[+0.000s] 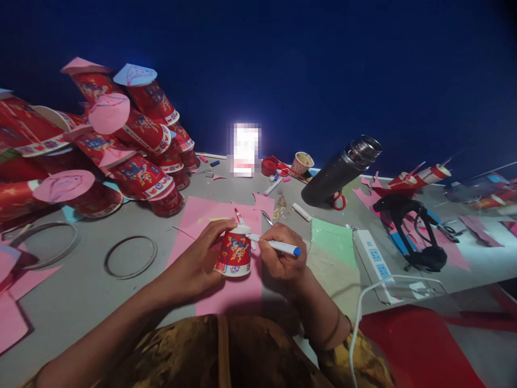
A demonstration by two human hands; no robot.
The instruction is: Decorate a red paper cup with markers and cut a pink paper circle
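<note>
Left hand (197,264) wraps upturned red paper cup (236,253) on pink paper (238,293); right hand (283,258) pinches marker (278,246) (tip at cup base). Marking underway; clean line needs steady cup.

Left grip (197,265) curled, right grip (283,257) pinched in a writing hold, forearms (121,318) angled together.
</note>
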